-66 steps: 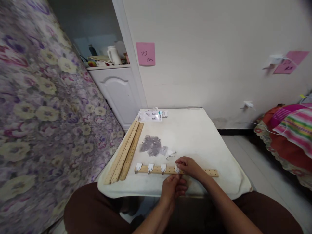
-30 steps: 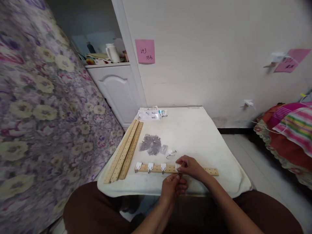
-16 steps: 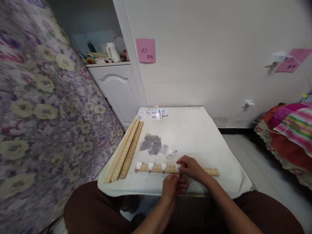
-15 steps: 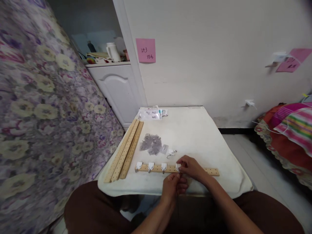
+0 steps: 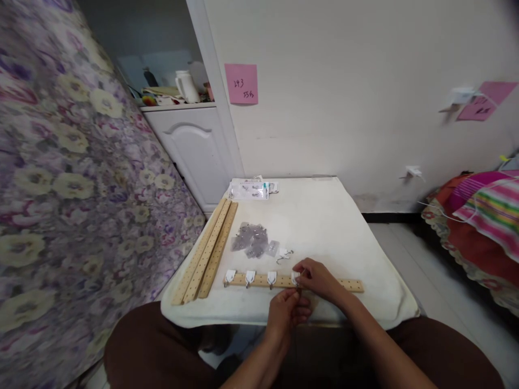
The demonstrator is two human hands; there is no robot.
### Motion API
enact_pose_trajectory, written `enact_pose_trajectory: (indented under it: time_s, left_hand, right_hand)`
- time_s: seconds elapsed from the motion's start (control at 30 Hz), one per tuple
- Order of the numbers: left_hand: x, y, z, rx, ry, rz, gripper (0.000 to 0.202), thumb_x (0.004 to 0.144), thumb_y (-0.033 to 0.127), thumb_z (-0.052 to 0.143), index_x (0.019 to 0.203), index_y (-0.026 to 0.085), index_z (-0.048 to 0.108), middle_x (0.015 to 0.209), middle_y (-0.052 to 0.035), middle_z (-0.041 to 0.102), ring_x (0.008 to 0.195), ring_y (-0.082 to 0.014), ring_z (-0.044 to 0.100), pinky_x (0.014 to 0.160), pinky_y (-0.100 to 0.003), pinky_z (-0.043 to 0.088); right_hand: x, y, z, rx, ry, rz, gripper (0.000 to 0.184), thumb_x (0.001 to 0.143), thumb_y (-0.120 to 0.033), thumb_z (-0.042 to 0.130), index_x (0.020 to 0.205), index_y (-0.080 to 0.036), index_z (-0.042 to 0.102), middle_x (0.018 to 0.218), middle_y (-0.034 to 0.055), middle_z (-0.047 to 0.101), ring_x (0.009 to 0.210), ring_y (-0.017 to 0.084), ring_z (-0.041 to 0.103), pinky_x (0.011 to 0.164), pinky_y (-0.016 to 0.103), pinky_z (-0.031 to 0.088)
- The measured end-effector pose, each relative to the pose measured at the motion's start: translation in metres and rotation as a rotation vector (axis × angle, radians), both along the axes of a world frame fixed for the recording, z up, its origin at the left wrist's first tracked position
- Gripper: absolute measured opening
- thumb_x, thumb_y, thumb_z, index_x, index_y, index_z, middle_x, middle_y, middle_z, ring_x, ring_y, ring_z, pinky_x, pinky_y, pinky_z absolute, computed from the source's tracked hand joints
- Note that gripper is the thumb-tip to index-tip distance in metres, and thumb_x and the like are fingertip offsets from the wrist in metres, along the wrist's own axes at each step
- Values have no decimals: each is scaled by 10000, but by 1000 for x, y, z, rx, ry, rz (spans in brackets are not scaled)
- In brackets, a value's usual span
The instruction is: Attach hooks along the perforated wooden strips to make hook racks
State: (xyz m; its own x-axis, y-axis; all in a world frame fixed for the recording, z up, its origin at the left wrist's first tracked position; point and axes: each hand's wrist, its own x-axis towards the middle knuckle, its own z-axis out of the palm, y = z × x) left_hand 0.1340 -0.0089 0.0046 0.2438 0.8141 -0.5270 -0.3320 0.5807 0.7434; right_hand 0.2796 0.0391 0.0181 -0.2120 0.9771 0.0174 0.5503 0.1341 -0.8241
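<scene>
A wooden strip with holes [image 5: 348,285] lies crosswise near the table's front edge. White-backed hooks [image 5: 250,277] sit along its left part. At another white hook [image 5: 295,277], right of those, my right hand [image 5: 318,277] pinches with thumb and forefinger from the right. My left hand [image 5: 286,310] comes up from below, its thumb and forefinger closed at the same hook's lower end and its other fingers curled. The fingers cover most of that hook's metal part. Just behind the strip lie some loose metal hooks with a white piece [image 5: 285,255].
Small clear packets [image 5: 253,240] form a pile mid-table. Several perforated wooden strips [image 5: 206,254] lie lengthwise at the left. Hook packaging [image 5: 248,189] rests at the table's back left. A floral curtain [image 5: 81,189] hangs at the left, and a wall stands behind the table [image 5: 324,216].
Both hands stay at the same hook, with only slight finger movement. The whole view has shifted slightly; the other things lie as before.
</scene>
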Motion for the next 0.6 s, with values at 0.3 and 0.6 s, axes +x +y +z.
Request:
enact_pose_trajectory:
  time_s: [0.3,0.6]
  left_hand:
    - [0,0,1,-6,2,5,295,654,319,665,819,132,506,608,-15,650,454,-103,589,431,-191,410]
    - [2,2,-1,4,41,1,279,668,344,650,791,133,514,589,-13,648,446,-101,587,420,-187,406]
  right_hand:
    - [-1,0,-3,4,-9,-8,235,674,-189,595,908,-165,602,688,-12,573,617,115,525,575,224,395]
    - [-4,0,-1,3,-32,-39,197,648,-184,631,843,-169,612,660,-20,562,608,113,520,563,217,387]
